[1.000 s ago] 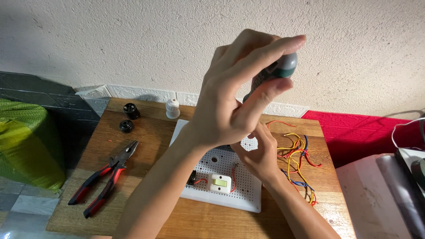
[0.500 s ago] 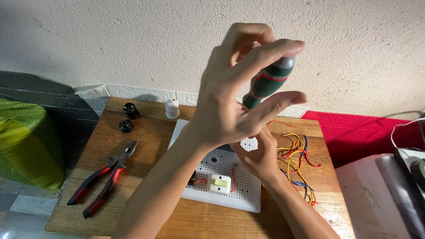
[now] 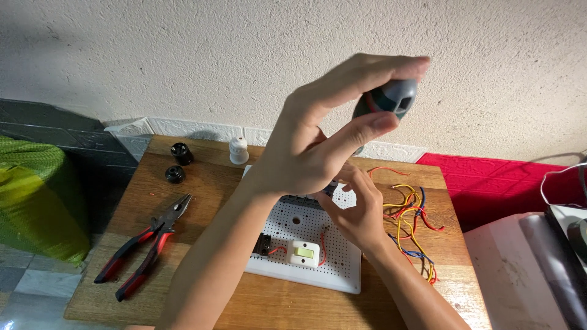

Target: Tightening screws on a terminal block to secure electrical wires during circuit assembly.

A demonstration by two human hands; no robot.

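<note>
Left hand: the left hand (image 3: 306,153) is up high, fingers wrapped round the fat grey and green plastic screwdriver handle (image 3: 388,101).
Right hand: the right hand (image 3: 358,211) rests on the white board with little holes (image 3: 309,235), mid table; fingers bent, maybe pinching something small, hard to tell.
Feel: the handle looks light, hard and smooth; best held round its fat end.
Nearby: red pliers (image 3: 143,247) lie by the left edge.

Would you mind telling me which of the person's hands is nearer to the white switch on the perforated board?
The right hand. It rests on the perforated board just up and right of the white switch. The left hand is raised well above, gripping the screwdriver handle.
</note>
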